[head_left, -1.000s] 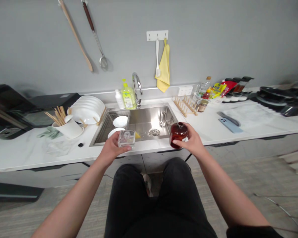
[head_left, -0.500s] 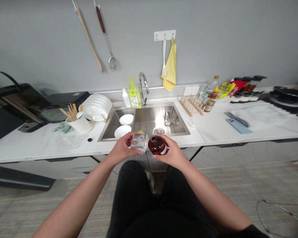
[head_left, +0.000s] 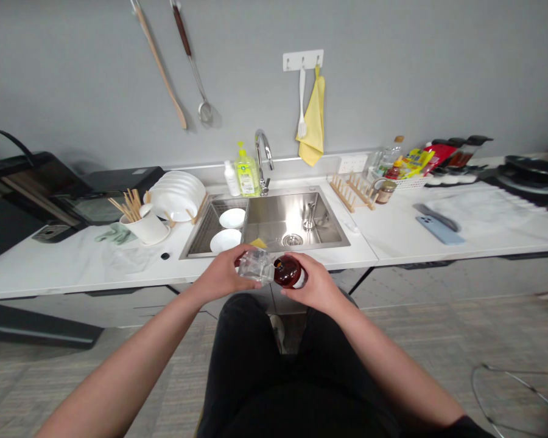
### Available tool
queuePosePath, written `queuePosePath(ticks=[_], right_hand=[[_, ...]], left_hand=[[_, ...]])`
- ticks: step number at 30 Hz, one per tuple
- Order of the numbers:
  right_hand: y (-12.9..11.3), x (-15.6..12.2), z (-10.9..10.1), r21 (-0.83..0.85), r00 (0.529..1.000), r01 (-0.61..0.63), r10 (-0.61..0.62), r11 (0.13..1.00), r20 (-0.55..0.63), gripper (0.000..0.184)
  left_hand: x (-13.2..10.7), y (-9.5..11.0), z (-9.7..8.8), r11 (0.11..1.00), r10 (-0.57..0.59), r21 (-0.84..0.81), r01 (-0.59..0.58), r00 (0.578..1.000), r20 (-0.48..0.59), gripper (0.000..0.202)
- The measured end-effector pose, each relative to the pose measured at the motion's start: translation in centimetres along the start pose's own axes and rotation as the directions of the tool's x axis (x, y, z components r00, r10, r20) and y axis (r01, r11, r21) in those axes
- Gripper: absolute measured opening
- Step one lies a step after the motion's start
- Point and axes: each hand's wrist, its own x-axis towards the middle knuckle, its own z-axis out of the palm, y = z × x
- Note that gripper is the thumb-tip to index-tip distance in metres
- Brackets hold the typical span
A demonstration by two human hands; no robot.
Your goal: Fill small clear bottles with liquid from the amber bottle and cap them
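My left hand point(head_left: 226, 272) is closed around a clear glass jar point(head_left: 256, 267), which lies tilted with its mouth toward the right. My right hand point(head_left: 314, 282) is wrapped round a dark red-brown bottle point(head_left: 288, 272) with a pale label. The bottle has no cap on and leans left, its mouth right beside the jar's mouth. Whether the two rims touch, or any liquid passes, I cannot tell. Both are held in front of the counter edge, just below the sink point(head_left: 278, 216). A small black cap point(head_left: 165, 256) lies on the counter to the left.
White bowls point(head_left: 226, 241) sit in the sink's left rack. Behind the sink are a faucet point(head_left: 265, 158) and a green soap bottle point(head_left: 247, 175). A chopstick holder point(head_left: 148, 230) and stacked plates point(head_left: 178, 198) stand left; a wooden rack point(head_left: 354, 193) and phone point(head_left: 439, 230) lie right.
The red-brown bottle has tipped further left, bringing its mouth up to the jar. The jar has tilted a little, its mouth now facing the bottle. Both hands keep their hold.
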Motion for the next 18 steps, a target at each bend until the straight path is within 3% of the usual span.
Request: queuePosePath(ticks=[7,18], right_hand=[[0.1,-0.2,0.3,-0.028,1.0,-0.009,0.009,1.0,0.006,0.088],[0.1,-0.6,0.6,-0.051,1.0,-0.02,0.02,0.999,0.009,0.088]], left_hand=[[0.4,0.9,-0.7,0.981,0.012,0.19,-0.02,0.999,0.042,0.073],[1.0,1.6,-1.6,0.878,0.04,0.474,-0.07,0.997,0.073,0.081]])
